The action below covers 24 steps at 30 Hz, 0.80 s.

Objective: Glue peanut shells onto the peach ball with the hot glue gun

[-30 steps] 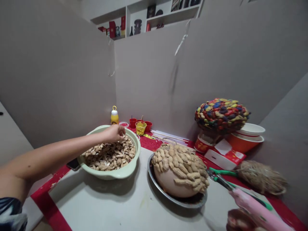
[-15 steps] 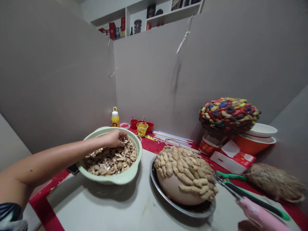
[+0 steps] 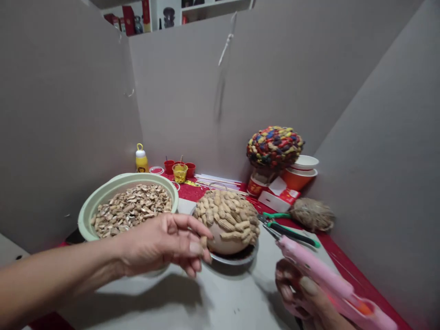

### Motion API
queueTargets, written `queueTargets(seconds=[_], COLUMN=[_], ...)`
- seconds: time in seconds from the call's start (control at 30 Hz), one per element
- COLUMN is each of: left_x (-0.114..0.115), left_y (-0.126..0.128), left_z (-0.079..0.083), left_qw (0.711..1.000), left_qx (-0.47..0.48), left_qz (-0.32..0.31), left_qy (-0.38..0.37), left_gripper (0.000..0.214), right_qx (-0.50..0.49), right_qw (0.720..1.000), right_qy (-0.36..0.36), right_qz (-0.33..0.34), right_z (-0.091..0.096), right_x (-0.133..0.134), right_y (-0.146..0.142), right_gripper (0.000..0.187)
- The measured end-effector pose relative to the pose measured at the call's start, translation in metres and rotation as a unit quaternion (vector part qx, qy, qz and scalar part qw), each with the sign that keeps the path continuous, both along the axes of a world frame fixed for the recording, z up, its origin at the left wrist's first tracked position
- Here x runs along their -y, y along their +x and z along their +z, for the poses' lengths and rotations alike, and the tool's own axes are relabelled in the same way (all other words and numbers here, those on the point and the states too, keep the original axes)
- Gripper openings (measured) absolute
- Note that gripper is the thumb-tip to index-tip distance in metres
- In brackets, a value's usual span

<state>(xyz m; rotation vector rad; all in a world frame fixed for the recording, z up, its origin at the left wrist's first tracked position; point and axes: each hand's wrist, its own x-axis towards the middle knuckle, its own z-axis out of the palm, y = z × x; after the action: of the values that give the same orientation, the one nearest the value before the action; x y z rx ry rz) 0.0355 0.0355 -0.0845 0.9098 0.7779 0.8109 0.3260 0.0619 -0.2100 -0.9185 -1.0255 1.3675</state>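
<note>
My left hand (image 3: 172, 243) pinches a small peanut shell (image 3: 204, 241) between thumb and fingers, in front of a rounded form covered partly in peanut shells (image 3: 233, 213). Its smooth, pale lower front is bare, and it rests in a metal dish (image 3: 252, 255). In my right hand (image 3: 305, 293) is a pink glue gun (image 3: 319, 268), its nozzle pointing up and left toward the form, apart from it. Left of the form stands a pale green basin (image 3: 87, 213) of loose peanut shells (image 3: 134, 206), partly behind my left forearm.
Green-handled pliers (image 3: 292, 233) lie right of the dish, near a bundle of twine (image 3: 312, 213). Behind stand a multicoloured shell-covered ball (image 3: 275, 145), an orange bowl (image 3: 297, 179), red cups (image 3: 190, 169), a yellow bottle (image 3: 141, 159) and thin sticks (image 3: 218, 179).
My left hand has left the basin and come right and nearer, with a peanut shell in its fingers. My right hand has come into view with the glue gun. The view has turned right.
</note>
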Motion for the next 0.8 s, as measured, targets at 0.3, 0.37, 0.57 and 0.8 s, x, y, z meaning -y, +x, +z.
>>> queueTargets(seconds=[0.3,0.37,0.57,0.8], left_x=[0.01,0.005,-0.007,-0.012], left_y=[0.061,0.062,0.053,0.041], left_z=[-0.061,-0.061,-0.057,-0.073], left_qw=[0.996,0.995,0.993,0.987], left_qx=[0.018,0.023,0.072,0.105], left_qz=[-0.021,-0.015,0.034,0.063], left_qy=[-0.089,-0.091,-0.086,-0.101], left_gripper=[0.036,0.037,0.03,0.023], right_qx=[0.099,0.147,0.254,0.307], right_qw=[0.99,0.98,0.921,0.844], right_qy=[0.1,0.132,0.294,0.432], right_qz=[0.017,0.021,0.025,0.077], right_z=[-0.009,-0.008,0.024,0.044], right_x=[0.004,0.004,0.006,0.008], right_y=[0.008,0.01,0.0,-0.006], right_gripper=[0.03,0.029,0.018,0.008])
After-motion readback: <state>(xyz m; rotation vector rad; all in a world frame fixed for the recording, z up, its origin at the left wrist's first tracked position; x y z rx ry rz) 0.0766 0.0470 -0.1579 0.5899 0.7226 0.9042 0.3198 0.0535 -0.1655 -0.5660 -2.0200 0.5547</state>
